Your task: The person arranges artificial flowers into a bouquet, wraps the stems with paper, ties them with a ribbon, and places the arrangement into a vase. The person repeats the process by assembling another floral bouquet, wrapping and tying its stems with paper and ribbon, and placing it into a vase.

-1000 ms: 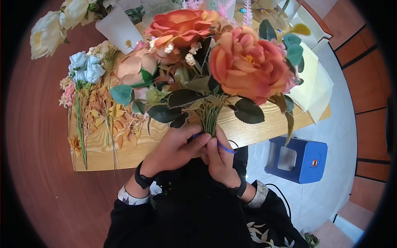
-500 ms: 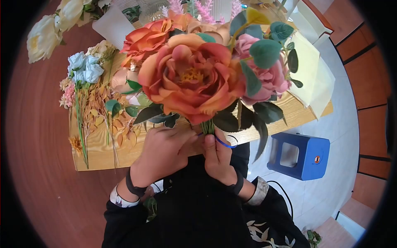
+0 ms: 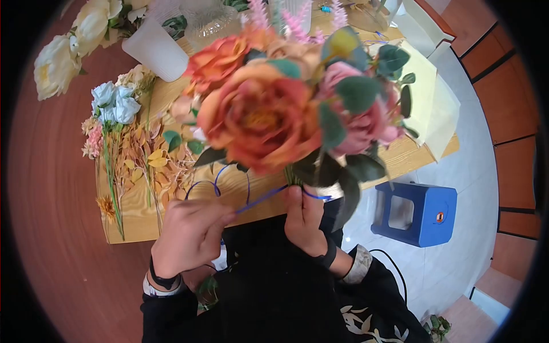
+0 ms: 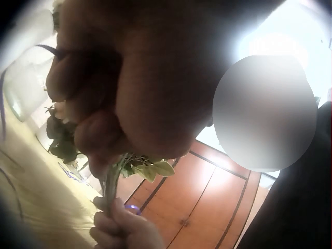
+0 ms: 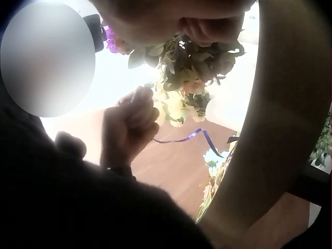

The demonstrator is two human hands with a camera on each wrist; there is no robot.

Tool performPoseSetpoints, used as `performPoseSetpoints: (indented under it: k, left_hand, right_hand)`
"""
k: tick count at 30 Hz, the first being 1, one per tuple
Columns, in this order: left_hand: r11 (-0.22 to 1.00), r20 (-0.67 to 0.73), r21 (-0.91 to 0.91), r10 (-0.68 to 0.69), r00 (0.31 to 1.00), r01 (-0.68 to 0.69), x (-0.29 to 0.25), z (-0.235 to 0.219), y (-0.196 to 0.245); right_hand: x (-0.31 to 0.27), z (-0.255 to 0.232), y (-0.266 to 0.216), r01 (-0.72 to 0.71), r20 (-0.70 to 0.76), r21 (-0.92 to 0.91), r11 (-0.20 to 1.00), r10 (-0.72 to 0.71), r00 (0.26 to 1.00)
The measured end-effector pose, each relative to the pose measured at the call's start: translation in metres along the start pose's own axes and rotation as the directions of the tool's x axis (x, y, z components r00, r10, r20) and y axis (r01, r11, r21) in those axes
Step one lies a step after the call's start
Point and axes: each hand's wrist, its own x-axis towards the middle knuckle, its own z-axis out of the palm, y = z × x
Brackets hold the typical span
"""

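A bouquet of artificial flowers [image 3: 263, 117], with orange and pink blooms and green leaves, is held upright over the table's near edge. Its gathered stems [image 3: 291, 176] are gripped by my right hand [image 3: 305, 223], thumb toward me, just under the leaves. From the stems a thin blue ribbon [image 3: 260, 201] runs taut leftward to my left hand [image 3: 191, 231], which pinches it with curled fingers. Loose ribbon curls lie beyond that hand, and a short end sticks out right of the stems. In the right wrist view the ribbon [image 5: 199, 135] trails from the left fist.
Blue roses [image 3: 117, 103], orange leaf sprays [image 3: 134, 148] and other stems lie on the wooden table [image 3: 137, 230] at left. Behind them stand a frosted vase [image 3: 157, 48] and cream flowers [image 3: 57, 67]. Pale wrapping paper [image 3: 423, 97] lies at right; a blue stool [image 3: 423, 214] stands on the floor.
My left hand has left the stems and moved left toward me, drawing the blue ribbon out straight. The bouquet has tipped so its large orange bloom faces me. My right hand stays on the stems.
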Motion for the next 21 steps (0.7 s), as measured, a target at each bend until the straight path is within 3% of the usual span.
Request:
performPoseSetpoints:
  k: [2,4,5,6,7,8,9,10,11,12,14,16,17,18,20,21]
  left_hand:
    - [0.973,0.016,-0.189,-0.134,0.991,0.134,-0.004,-0.002,0.006]
    - [0.963,0.045,-0.234,-0.129,0.991,0.136,0.002,-0.001,0.023]
    - [0.948,0.073,-0.284,-0.126,0.989,0.142,0.006,0.002,0.032]
    - [0.949,0.065,-0.279,-0.131,0.989,0.144,0.011,0.006,0.034]
    - [0.949,0.146,-0.291,-0.08,0.986,0.12,0.016,0.013,0.033]
    - [0.947,0.225,-0.306,-0.03,0.974,0.1,0.019,0.022,0.031]
    - [0.948,0.213,-0.3,-0.042,0.976,0.106,0.021,0.034,0.026]
    - [0.969,0.084,0.089,0.222,0.971,-0.229,0.024,0.05,0.018]
    - [0.74,0.08,0.485,0.494,0.866,-0.467,0.031,0.056,0.019]
    - [0.738,0.079,0.489,0.493,0.866,-0.465,0.039,0.06,0.024]
    - [0.943,0.216,0.206,0.218,0.952,-0.262,0.069,0.06,0.047]
    - [0.998,0.424,-0.047,-0.02,0.905,0.044,0.088,0.06,0.063]
    - [0.933,0.244,-0.357,0.132,0.961,-0.037,0.092,0.069,0.056]
    - [0.934,0.249,-0.355,0.145,0.958,-0.049,0.091,0.075,0.054]
    - [0.764,0.057,-0.59,0.363,0.93,-0.262,0.096,0.051,0.07]
    - [0.828,0.271,-0.551,0.29,0.918,-0.099,0.097,0.029,0.072]
  right_hand:
    - [0.003,0.0,-0.006,0.017,0.035,0.016,1.0,-0.018,0.999]
    - [0.003,0.007,-0.009,-0.164,-0.016,0.056,0.985,0.165,0.986]
    - [-0.006,0.013,0.004,0.061,-0.028,-0.174,0.983,-0.067,0.997]
    - [-0.019,0.015,0.017,0.068,-0.023,-0.167,0.984,-0.073,0.997]
    - [-0.033,0.015,0.029,0.149,0.252,-0.33,0.932,-0.065,0.966]
    - [-0.022,0.016,0.015,0.271,0.504,-0.451,0.85,-0.008,0.864]
    - [-0.006,0.013,-0.001,0.209,0.192,-0.214,0.954,-0.169,0.967]
    - [-0.006,0.02,0.004,0.221,0.199,-0.204,0.954,-0.181,0.963]
    - [-0.009,0.027,0.013,0.189,0.158,-0.066,0.98,-0.177,0.971]
    - [-0.012,0.03,0.019,0.155,0.115,0.071,0.985,-0.162,0.98]
    - [-0.013,0.029,0.016,0.103,0.115,0.117,0.988,-0.117,0.986]
    - [-0.013,0.024,0.01,-0.004,0.126,0.206,0.979,-0.023,0.992]
    - [-0.01,0.022,0.007,-0.053,0.131,0.251,0.967,0.02,0.991]
    - [-0.007,0.02,0.004,-0.099,0.133,0.296,0.95,0.062,0.989]
    - [-0.002,0.014,-0.002,-0.196,0.146,0.379,0.904,0.15,0.978]
    - [-0.001,0.011,-0.005,-0.246,0.159,0.418,0.874,0.196,0.968]
